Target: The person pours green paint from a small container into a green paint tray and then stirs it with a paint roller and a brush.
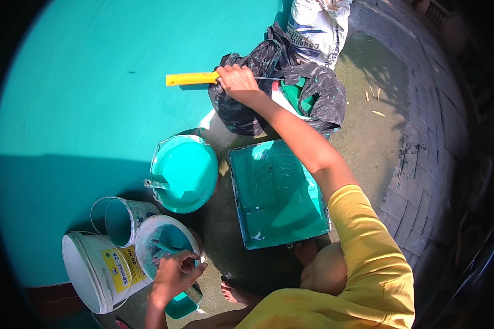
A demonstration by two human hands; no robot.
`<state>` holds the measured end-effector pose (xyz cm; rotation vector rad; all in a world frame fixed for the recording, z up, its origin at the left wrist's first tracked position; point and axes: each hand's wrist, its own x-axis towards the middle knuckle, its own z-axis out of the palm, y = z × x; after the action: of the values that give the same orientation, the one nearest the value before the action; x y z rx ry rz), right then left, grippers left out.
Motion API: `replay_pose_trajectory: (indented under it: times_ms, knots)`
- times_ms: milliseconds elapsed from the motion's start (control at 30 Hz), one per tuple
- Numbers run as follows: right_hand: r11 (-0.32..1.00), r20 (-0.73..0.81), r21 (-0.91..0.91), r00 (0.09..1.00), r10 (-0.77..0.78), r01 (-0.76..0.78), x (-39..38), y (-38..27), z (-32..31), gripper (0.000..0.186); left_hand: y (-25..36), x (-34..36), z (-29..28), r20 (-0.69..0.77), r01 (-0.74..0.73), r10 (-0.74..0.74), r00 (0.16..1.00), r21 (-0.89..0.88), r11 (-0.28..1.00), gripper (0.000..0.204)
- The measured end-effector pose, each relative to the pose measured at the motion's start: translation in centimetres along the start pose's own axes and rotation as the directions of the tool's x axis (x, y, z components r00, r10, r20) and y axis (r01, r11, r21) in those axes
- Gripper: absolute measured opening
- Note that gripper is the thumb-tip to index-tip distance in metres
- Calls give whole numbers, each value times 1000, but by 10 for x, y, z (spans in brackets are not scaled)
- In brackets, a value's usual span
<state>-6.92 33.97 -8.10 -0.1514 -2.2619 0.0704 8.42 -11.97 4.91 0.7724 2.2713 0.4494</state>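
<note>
My right hand [237, 82] is closed around the yellow handle of a paint roller [192, 79]. Its thin metal rod runs right to a black plastic bag, and I cannot make out the roller's head. Below that forearm lies a paint tray [274, 203] coated in teal paint. My left hand [174, 272] is at the rim of a whitish bucket [148, 233], fingers bent together; what they hold, if anything, is hidden. A teal-smeared stick or brush [163, 247] shows just beyond the fingers. A bucket of teal paint [186, 164] stands left of the tray, a tool's handle [156, 185] across its rim.
A teal wall [82, 109] rises along the left. Near it are a large white pail [85, 268] and a smaller pail [118, 219]. Black bags [241, 112] and a white sack [321, 27] sit at the back. Below my left hand is a small teal container [181, 307]. Grey paving [417, 186] lies right.
</note>
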Motion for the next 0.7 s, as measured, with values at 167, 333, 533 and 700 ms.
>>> replay_pose_trajectory:
  times_ms: [167,333,533,700]
  knots:
    - [962,9,-122,969,247,-244,89,93,-162,36,-7,-9,32,191,-160,171,967,-75,984,42]
    - [857,-217,515,968,124,6,110,162,-243,26,-2,-7,19,203,-198,198,959,-22,980,42]
    - [735,-14,572,891,453,-364,94,207,-429,25,30,58,14,205,-475,468,860,-12,880,33]
    - [617,-7,665,822,569,-421,38,196,-479,29,45,114,4,128,-575,576,808,-45,817,29]
